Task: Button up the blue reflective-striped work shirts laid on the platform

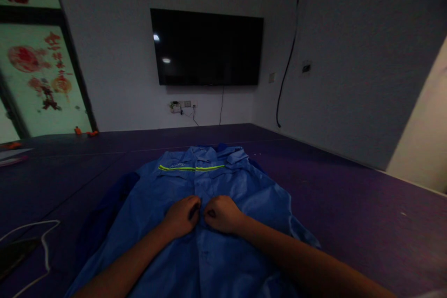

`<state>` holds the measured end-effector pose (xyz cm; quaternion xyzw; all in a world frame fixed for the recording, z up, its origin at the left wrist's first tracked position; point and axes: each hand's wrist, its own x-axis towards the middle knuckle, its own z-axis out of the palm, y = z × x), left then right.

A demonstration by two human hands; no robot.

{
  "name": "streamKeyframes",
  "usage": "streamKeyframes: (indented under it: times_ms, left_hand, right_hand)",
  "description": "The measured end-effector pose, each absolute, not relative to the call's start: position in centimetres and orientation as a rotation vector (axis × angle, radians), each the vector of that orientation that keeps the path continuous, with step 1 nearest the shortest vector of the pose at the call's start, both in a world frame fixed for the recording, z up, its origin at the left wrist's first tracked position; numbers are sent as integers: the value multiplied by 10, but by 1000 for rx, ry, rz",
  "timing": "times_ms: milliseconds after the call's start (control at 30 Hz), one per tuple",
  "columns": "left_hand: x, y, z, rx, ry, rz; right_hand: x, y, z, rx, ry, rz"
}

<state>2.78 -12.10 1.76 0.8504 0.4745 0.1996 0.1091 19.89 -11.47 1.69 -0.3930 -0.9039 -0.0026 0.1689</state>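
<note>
A blue work jacket [240,191] with a bright yellow-green stripe across the chest lies spread out, front up, its collar pointing away from me. Both of my hands are at its front placket, close together just below the chest. My left hand [182,216] has its fingers curled and pinching the left edge of the placket. My right hand [223,214] is closed on the cloth opposite, only a small gap from the left one. Whether a button sits between the fingertips is hidden. Darker blue sleeves show at the jacket's sides.
The jacket rests on a dark purple floor [349,205]. At the lower left a dark flat object [17,256] lies beside a white cable [45,247]. Small orange items [77,130] stand by the glass door. A television [209,49] hangs on the far wall, and a black cord [287,63] dangles at the right.
</note>
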Motion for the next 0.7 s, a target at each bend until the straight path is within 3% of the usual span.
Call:
streamKeyframes:
  times_ms: [700]
  left_hand:
    - [20,-100,8,1988,1164,776]
  right_hand:
    - [199,-112,14,-1123,-2535,2]
